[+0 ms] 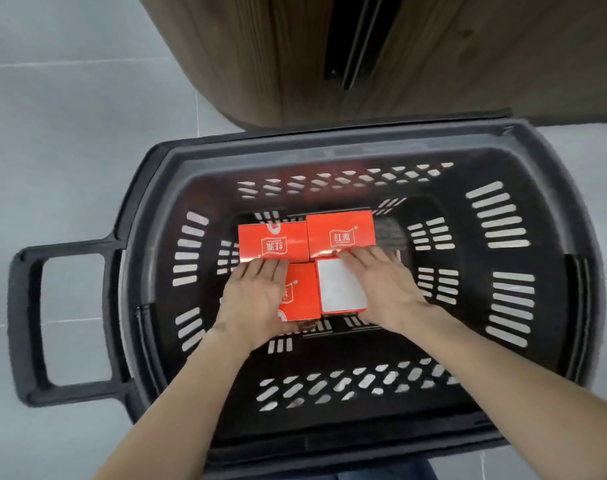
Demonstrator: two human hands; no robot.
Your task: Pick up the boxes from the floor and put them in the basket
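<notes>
A black slotted plastic basket stands on the floor below me. Several red boxes lie flat on its bottom, packed together: one at the back left, one at the back right, one at the front left, and one at the front right showing a white face. My left hand lies with straight fingers over the front left box, fingertips at the back left box's edge. My right hand rests with straight fingers along the right side of the white-faced box, fingertips touching the back right box.
The basket's loop handle sticks out to the left. A dark wooden cabinet stands right behind the basket. Grey tiled floor spreads to the left and around.
</notes>
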